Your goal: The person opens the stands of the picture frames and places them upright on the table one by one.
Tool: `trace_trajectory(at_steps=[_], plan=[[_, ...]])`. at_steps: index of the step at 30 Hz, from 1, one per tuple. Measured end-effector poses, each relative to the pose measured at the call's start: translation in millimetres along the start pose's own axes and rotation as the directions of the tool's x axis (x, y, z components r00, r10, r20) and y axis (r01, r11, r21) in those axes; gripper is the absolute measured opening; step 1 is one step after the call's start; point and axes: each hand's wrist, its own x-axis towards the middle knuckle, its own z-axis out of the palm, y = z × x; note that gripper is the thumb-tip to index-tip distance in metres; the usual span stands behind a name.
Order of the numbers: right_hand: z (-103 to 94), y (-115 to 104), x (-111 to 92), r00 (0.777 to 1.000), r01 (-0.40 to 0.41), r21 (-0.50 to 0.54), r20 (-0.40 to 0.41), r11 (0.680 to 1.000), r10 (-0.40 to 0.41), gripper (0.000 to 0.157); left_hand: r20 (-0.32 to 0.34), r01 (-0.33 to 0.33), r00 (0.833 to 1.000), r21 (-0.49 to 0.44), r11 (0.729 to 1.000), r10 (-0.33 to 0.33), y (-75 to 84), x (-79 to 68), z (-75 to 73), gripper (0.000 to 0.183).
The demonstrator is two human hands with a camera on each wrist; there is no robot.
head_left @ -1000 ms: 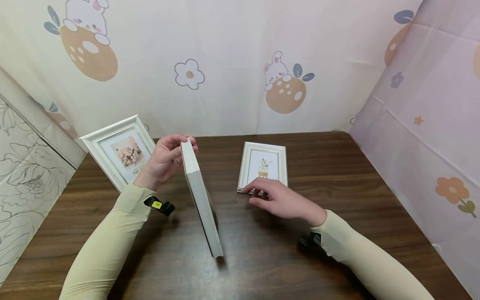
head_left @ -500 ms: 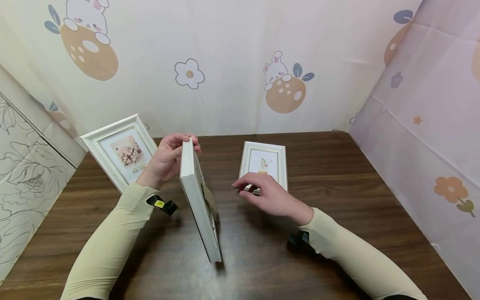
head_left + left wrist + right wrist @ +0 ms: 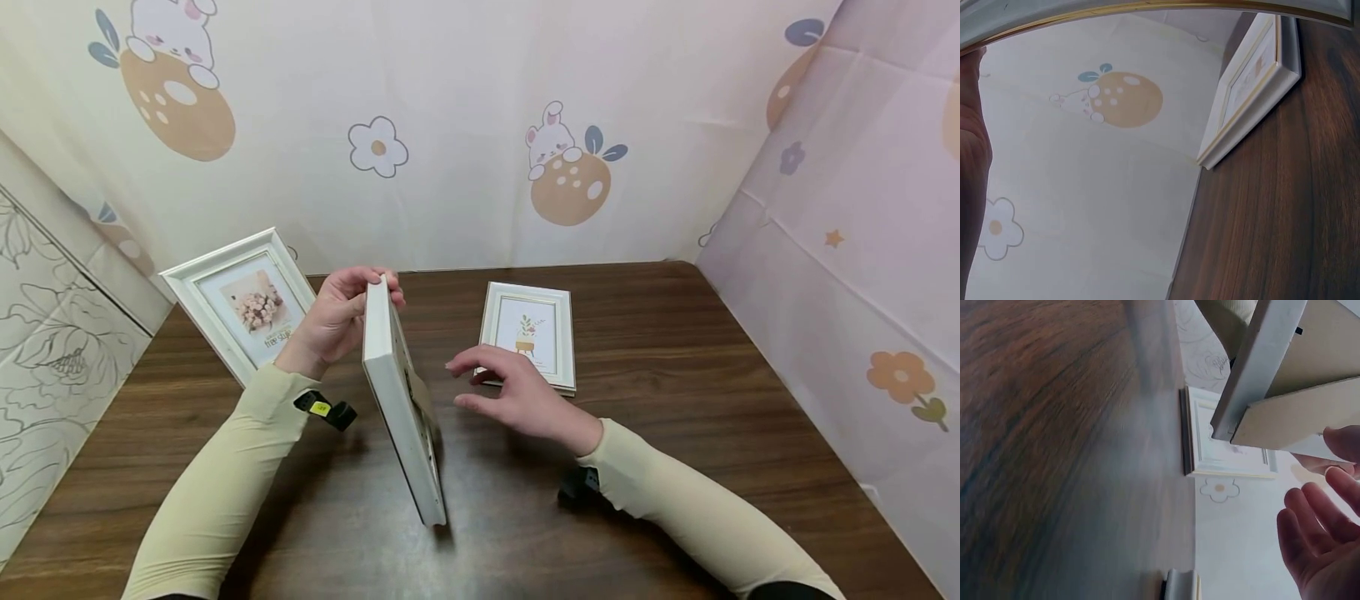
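Observation:
My left hand point(image 3: 333, 321) grips the top far corner of a white picture frame point(image 3: 397, 417), held upright and nearly edge-on. Its back, with a beige stand flap point(image 3: 1304, 415), faces right. My right hand point(image 3: 517, 392) is raised with loosely bent fingers, apart from the held frame and just in front of a small white frame with a potted-plant print point(image 3: 527, 317). In the right wrist view, the fingers point(image 3: 1319, 519) point toward the held frame's back, holding nothing. Most of the held frame's front is hidden.
Another white frame with a flower photo point(image 3: 258, 308) stands tilted at the back left, partly behind the left hand. A dark wooden table point(image 3: 675, 358) lies beneath everything. Patterned cloth point(image 3: 450, 208) hangs behind it, with more cloth at the right side.
My right hand has moved left, away from the small plant frame and toward the held frame. The held frame has turned slightly, showing more of its back. The left hand has shifted slightly right.

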Motion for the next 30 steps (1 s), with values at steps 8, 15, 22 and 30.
trace_trajectory(at_steps=[8,15,22,30], plan=[[10.5,1,5,0.998,0.036,0.031,0.042,0.999,-0.037,0.047,0.006,-0.003,1.000,0.004,1.000,0.003,-0.7,0.5,0.6,0.018],[16.5,1,6,0.997,0.012,0.073,0.070,0.997,-0.017,0.052,0.003,0.013,1.000,0.006,1.000,-0.013,-1.3,0.3,1.3,0.019],[17.2,-1,7,0.995,-0.039,0.085,0.093,0.996,0.031,0.050,0.010,0.020,1.000,0.024,1.000,-0.020,-1.5,1.8,4.1,0.019],[18.7,0,6,0.994,-0.035,0.082,0.105,0.996,0.026,0.047,0.013,0.018,1.000,0.042,0.999,-0.019,-2.1,2.5,3.9,0.019]])
